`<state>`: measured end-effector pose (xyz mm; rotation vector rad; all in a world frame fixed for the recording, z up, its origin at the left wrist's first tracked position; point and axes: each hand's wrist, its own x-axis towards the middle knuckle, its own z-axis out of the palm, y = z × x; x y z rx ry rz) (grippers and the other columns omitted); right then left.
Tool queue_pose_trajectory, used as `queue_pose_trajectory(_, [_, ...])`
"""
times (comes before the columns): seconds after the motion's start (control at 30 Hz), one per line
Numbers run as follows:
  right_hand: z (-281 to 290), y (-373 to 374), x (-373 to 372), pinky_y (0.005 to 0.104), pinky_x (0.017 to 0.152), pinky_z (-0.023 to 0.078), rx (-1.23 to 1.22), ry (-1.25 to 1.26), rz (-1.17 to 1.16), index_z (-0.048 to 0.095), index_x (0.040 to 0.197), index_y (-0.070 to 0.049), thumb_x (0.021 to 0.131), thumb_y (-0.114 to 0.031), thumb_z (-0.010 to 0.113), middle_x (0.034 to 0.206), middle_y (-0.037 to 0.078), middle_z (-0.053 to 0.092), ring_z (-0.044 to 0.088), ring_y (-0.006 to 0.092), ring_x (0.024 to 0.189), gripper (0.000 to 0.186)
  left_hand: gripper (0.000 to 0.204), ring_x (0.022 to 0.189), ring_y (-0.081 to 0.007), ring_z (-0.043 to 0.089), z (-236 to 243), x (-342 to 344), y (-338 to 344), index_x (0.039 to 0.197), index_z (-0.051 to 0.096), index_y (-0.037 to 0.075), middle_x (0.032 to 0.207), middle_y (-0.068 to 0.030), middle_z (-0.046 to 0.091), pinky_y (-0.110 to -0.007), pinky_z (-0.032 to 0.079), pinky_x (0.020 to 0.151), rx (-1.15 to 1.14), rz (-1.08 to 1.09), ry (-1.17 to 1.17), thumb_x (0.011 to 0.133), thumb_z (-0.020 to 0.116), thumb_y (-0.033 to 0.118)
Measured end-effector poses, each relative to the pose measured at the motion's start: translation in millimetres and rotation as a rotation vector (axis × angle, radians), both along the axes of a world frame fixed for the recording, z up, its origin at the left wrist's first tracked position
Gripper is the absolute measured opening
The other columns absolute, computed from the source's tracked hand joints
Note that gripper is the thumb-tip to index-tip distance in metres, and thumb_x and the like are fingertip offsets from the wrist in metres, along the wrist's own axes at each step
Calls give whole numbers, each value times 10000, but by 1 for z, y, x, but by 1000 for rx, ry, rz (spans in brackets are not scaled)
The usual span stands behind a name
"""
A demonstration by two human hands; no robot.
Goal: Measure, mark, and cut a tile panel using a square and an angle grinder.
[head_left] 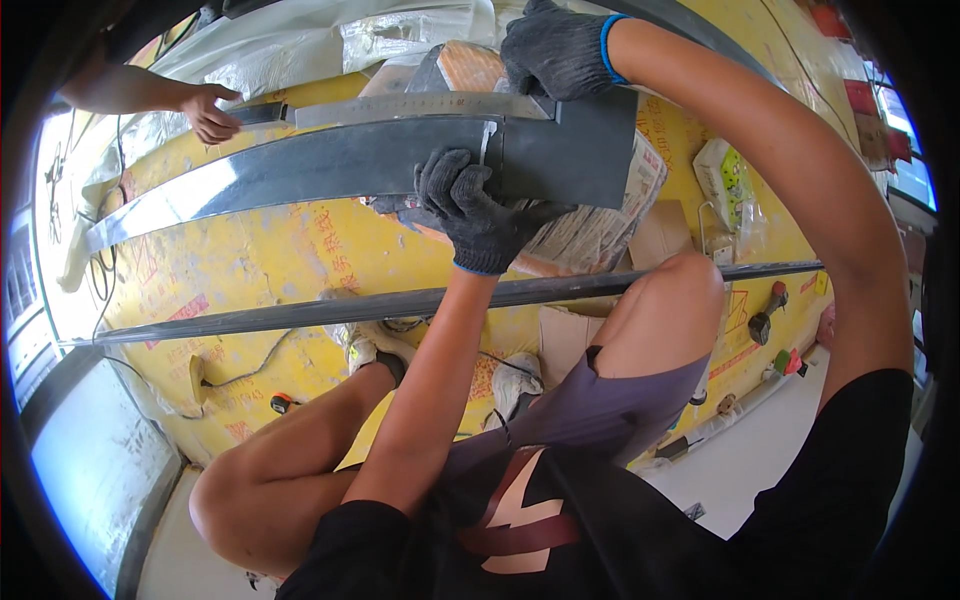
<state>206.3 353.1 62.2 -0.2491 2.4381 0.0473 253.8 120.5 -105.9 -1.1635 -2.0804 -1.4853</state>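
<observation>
A long, dark grey metal panel [330, 165] lies across a stack of wrapped bundles [590, 235]. A steel ruler [420, 106] rests along its far edge. My right hand [555, 50], in a dark knit glove, grips and presses down the ruler's right end. My left hand [472, 205], also gloved, is curled at the panel's near edge, pinching a thin pale marking stick [489, 142] against the metal. Another person's bare hand [208, 110] holds the ruler's left end.
A long dark metal bar [300, 313] runs across in front of my knees over the yellow floor sheet [230, 250]. Cardboard boxes [562, 340], cables [100, 270], a small orange tape measure [283, 403] and hand tools [765, 320] lie around. Plastic sheeting [300, 40] sits behind the panel.
</observation>
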Motion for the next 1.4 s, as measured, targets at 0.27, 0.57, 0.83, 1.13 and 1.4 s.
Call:
queue_pose_trajectory(0.27, [19, -5, 8, 548, 748, 458, 44, 87, 40, 779, 827, -114, 733, -242, 684, 888, 189, 747, 716, 383, 861, 185, 895, 1133, -386, 527, 8, -1, 0, 1175, 524, 91, 1208, -170, 563, -593, 367, 1039, -21, -19, -12, 588, 913, 641])
queue_pose_trajectory(0.57, [10, 28, 175, 447, 852, 526, -5, 846, -470, 722, 1091, -74, 954, -150, 623, 1109, 145, 725, 679, 298, 1046, 185, 889, 1229, -377, 514, 23, -21, -16, 1292, 527, 101, 1317, -154, 547, -575, 366, 1040, -213, -74, 81, 616, 916, 529])
queue_pose_trajectory(0.83, [-92, -49, 254, 279, 801, 491, -528, 1076, -1235, 680, 1054, -2, 1052, -180, 606, 969, 1, 658, 597, 115, 884, 193, 1093, 1359, -396, 433, 77, -116, -30, 1468, 454, 129, 1441, -149, 480, -556, 327, 1147, -649, -411, 213, 560, 947, 487])
queue_pose_trajectory(1.13, [-88, -86, 179, 304, 813, 532, -919, 967, -1712, 717, 1088, 7, 891, -247, 827, 988, 67, 751, 661, 131, 870, 340, 952, 1201, -366, 579, 86, -122, 15, 1415, 523, 129, 1327, -140, 581, -503, 473, 1015, -746, -749, 293, 624, 919, 480])
queue_pose_trajectory(1.4, [-74, -86, 176, 354, 848, 546, -695, 894, -1623, 722, 1100, 24, 863, -314, 850, 1030, 126, 770, 706, 188, 901, 432, 898, 1157, -347, 600, 83, -121, 18, 1356, 564, 137, 1272, -116, 601, -502, 497, 966, -752, -716, 301, 611, 913, 496])
